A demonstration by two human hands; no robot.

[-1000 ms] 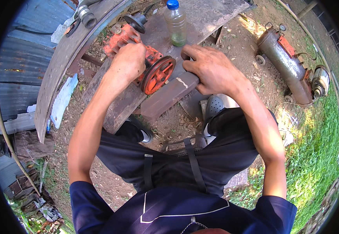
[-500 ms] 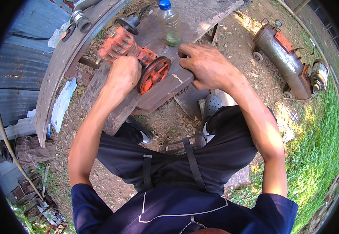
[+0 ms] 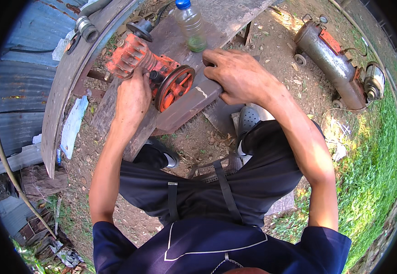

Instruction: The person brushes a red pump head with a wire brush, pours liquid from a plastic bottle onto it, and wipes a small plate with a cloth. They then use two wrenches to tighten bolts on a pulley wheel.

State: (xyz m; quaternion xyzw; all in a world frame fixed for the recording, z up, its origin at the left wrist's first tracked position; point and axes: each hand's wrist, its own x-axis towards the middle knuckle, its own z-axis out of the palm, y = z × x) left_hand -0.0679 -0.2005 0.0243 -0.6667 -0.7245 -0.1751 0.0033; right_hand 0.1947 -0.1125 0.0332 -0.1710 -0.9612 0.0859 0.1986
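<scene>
An orange air compressor pump (image 3: 127,55) with a finned cylinder lies on a weathered wooden bench. Its spoked flywheel (image 3: 178,87), orange with a dark rim, faces right. My left hand (image 3: 133,97) is closed against the pump's near side, below the fins, its fingertips partly hidden by the pump. Beside those fingers a short black part (image 3: 155,76) sticks out of the pump. My right hand (image 3: 241,76) is curled over a thick brown wooden beam (image 3: 182,109) to the right of the flywheel. What lies under its palm is hidden.
A clear bottle with a blue cap (image 3: 191,27) stands beyond my right hand. Behind the pump sits a dark round part (image 3: 140,30). A curved board (image 3: 54,109) at left carries a metal fitting (image 3: 87,30). At right a rusty air tank (image 3: 328,64) lies on the ground.
My left hand has shifted from beside the flywheel toward the finned cylinder, uncovering the black part. My right hand stays on the beam. The whole view has slid slightly.
</scene>
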